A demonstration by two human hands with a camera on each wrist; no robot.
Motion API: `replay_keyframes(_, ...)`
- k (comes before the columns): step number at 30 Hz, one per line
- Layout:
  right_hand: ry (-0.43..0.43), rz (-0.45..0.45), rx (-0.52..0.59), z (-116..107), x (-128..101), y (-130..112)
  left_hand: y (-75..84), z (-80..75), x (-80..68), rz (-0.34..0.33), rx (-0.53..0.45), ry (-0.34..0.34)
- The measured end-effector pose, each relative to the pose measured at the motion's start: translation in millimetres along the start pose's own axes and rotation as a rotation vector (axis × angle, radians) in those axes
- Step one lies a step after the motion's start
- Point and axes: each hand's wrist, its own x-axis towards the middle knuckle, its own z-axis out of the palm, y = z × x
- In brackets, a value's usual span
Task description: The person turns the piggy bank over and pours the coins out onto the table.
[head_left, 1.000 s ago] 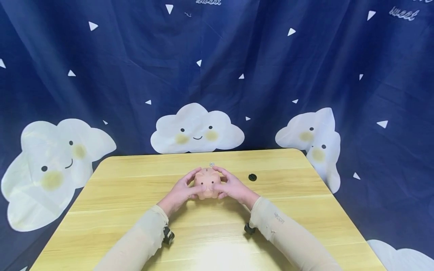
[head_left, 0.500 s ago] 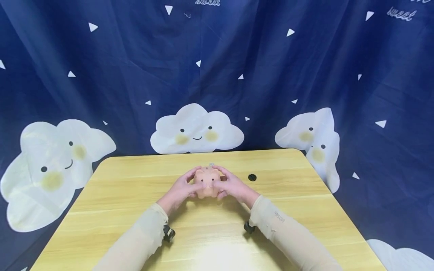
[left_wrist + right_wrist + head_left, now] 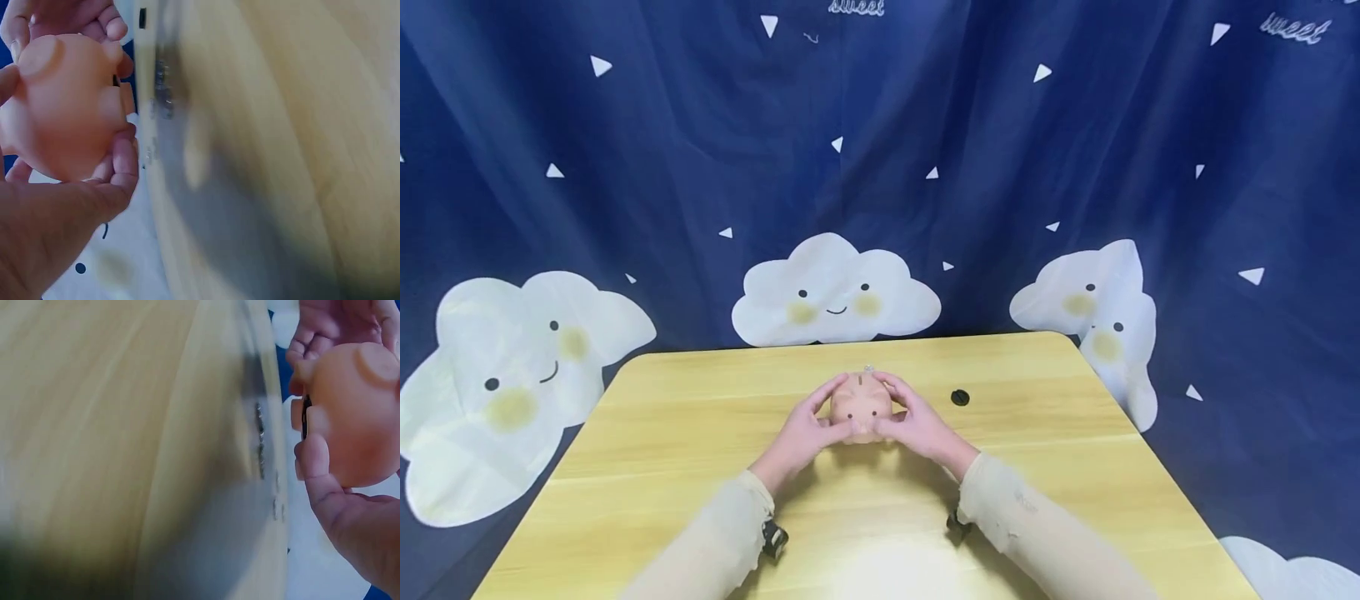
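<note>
A pink piggy bank (image 3: 861, 404) is held between both hands over the wooden table, its face toward me and a slot in its top. The left hand (image 3: 801, 433) grips its left side, the right hand (image 3: 921, 429) its right side, thumbs at the snout. In the left wrist view the piggy bank (image 3: 62, 112) is off the table, above its surface. A dark patch shows between its feet in the right wrist view. Blurred shiny pieces (image 3: 164, 87), perhaps coins, lie on the table beneath and behind it.
A round black plug (image 3: 960, 397) with a line across it lies right of the piggy bank on the wooden table (image 3: 700, 417). Behind the table hangs a dark blue curtain (image 3: 880, 125) with printed clouds. A black device (image 3: 775, 539) sits at the left wrist.
Half a second ago the piggy bank sat a little higher in view; now it has dipped and tipped so that its slot shows more. Both hands keep hold of it. The plug stays put.
</note>
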Motion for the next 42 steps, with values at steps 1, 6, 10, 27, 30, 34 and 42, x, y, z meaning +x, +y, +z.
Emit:
replay_keyframes(1,-0.004,0.01,0.007,-0.1,0.7,3.7,-5.1,-0.3,2.4,-0.002,-0.007,-0.004)
replay_keyframes(6,-0.01,0.028,0.01,-2.4,4.2,11.7,-16.4,-1.6,8.1,0.011,0.008,0.011)
replay_keyframes(10,-0.04,0.072,-0.001,-3.2,3.9,11.6,-18.4,-2.4,7.3,-0.03,0.03,0.018)
replay_keyframes(27,-0.071,0.142,0.034,1.3,5.2,8.3,-16.7,-10.5,1.5,-0.101,0.046,0.013)
replay_keyframes(30,-0.068,0.148,0.039,0.7,7.1,4.3,-11.3,-11.2,3.0,-0.086,0.053,0.006)
replay_keyframes(34,-0.019,-0.028,-0.033,-1.1,1.5,-19.2,16.7,-8.3,-4.5,0.088,0.148,0.012)
replay_keyframes(42,0.119,-0.361,-0.128,-0.9,-15.9,-36.8,42.0,3.0,-18.4,0.399,0.258,0.071)
